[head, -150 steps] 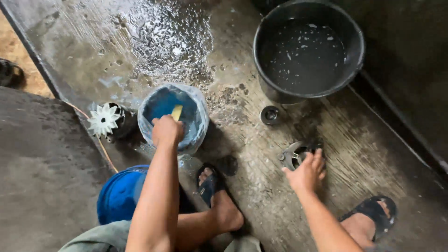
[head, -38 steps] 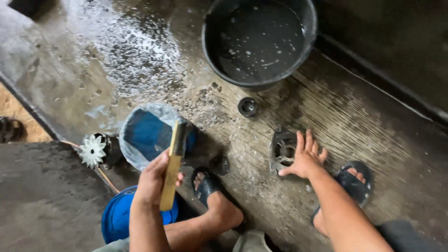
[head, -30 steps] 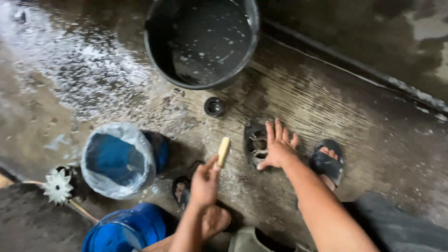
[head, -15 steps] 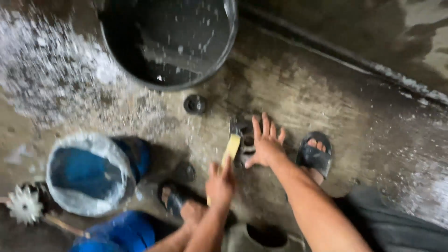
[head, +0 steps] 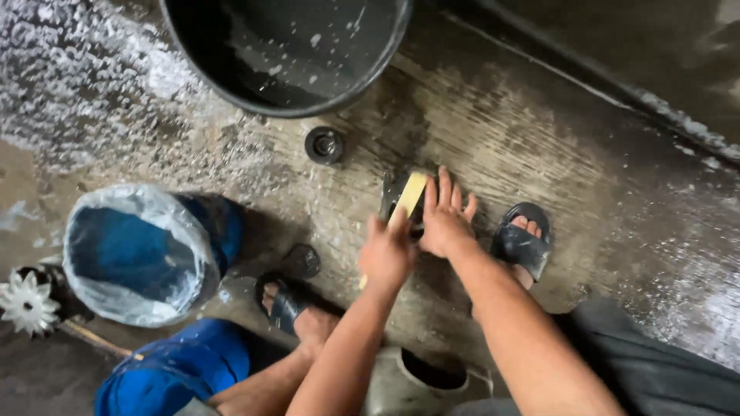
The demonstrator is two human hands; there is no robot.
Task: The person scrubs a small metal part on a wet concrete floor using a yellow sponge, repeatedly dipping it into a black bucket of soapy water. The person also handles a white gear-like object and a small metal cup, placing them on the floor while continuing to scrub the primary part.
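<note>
My left hand (head: 388,254) grips a brush with a pale yellow wooden handle (head: 408,196), its head down on a dark round metal part (head: 393,199) lying on the wet concrete floor. Flat on that part, fingers spread, my right hand (head: 443,217) presses it down just right of the brush. Most of the part is hidden under the brush and my hand.
A large black tub of water (head: 285,50) stands above. A small black cap (head: 324,145) lies beneath it. A blue plastic-lined bucket (head: 142,250), a white gear-shaped piece (head: 27,303) and a blue container (head: 173,374) are at left. My sandalled feet (head: 289,304) flank my arms.
My left hand lifted the brush out of the blue bucket and carried it right onto the metal part. The right hand has stayed on that part. The view shifted right.
</note>
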